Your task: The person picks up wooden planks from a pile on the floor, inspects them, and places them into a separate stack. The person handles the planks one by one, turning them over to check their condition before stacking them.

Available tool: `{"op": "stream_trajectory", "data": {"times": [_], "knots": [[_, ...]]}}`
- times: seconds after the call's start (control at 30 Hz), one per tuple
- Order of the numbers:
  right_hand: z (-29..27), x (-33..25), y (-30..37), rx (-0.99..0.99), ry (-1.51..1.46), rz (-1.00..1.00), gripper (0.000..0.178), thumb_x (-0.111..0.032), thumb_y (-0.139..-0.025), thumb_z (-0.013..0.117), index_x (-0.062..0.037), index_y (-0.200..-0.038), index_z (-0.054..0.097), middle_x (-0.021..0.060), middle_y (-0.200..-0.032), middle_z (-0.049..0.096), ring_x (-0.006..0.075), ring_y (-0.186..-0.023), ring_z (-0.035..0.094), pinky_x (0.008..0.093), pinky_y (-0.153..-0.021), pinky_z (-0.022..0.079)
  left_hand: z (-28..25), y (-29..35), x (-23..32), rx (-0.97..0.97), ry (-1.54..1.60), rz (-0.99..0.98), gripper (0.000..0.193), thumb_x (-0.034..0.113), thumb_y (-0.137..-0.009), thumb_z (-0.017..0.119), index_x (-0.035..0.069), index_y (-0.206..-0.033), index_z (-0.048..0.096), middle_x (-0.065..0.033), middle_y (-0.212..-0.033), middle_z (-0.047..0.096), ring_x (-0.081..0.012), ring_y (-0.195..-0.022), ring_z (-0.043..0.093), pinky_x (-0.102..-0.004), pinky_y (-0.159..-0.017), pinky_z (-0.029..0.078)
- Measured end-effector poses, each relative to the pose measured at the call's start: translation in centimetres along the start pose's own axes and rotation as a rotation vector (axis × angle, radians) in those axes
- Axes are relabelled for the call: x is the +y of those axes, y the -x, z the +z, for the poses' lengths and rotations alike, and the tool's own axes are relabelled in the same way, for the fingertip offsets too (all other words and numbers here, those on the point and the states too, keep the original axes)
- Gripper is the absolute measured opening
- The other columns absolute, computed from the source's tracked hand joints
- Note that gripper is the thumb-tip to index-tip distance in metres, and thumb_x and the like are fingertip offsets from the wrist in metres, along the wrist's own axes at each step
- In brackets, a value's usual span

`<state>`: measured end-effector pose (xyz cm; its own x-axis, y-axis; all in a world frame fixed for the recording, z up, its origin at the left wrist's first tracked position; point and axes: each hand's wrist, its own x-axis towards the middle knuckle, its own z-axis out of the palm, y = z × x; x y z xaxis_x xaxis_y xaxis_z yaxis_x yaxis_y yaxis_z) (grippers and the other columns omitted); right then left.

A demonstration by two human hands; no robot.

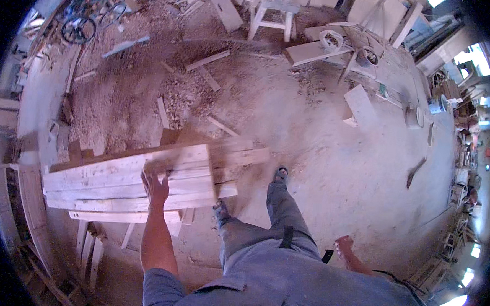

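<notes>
My left hand reaches over a stack of pale wooden planks at the left. It is open, fingers apart, and appears to rest on the upper planks. The planks lie side by side, raised off the floor on supports mostly hidden beneath them. A shorter length of wood sticks out past their right end. My right hand hangs beside my hip at the lower right, away from the planks. Its fingers are curled in, and nothing shows in them.
Wood shavings and offcuts litter the floor ahead. Farther off stand a wooden stool, a board on the floor and a bucket. A bicycle is at the far left. A pale block lies right of centre.
</notes>
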<state>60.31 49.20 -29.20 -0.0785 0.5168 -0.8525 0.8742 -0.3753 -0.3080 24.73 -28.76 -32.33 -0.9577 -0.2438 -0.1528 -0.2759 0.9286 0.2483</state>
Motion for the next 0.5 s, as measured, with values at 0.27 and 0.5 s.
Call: {"op": "stream_trajectory", "data": {"times": [0.27, 0.5], "knots": [[-3.3, -17.8, -8.5, -0.056, -0.046, -0.470, 0.008, -0.017, -0.084, 0.058, -0.0089, -0.084, 0.060, 0.0019, -0.065, 0.056, 0.0165, -0.049, 0.050, 0.0303, -0.039, 0.039, 5.9, 10.5, 12.3, -0.214, 0.409, -0.428, 0.067, 0.031, -0.081, 0.064, 0.003, -0.138, 0.045, -0.0197, -0.144, 0.042, -0.0374, -0.135, 0.034, -0.0447, -0.113, 0.026], [9.0, -41.9, -8.4, -0.357, 0.082, -0.568, 0.016, -0.006, -0.081, 0.061, -0.0102, -0.068, 0.053, -0.0012, -0.061, 0.046, 0.0116, -0.049, 0.041, 0.0273, -0.043, 0.034, 6.4, 21.6, 26.8, -0.247, 0.362, -0.263, 0.062, 0.031, -0.081, 0.067, -0.001, -0.131, 0.050, -0.0256, -0.128, 0.054, -0.0399, -0.124, 0.047, -0.0470, -0.108, 0.035]]}}
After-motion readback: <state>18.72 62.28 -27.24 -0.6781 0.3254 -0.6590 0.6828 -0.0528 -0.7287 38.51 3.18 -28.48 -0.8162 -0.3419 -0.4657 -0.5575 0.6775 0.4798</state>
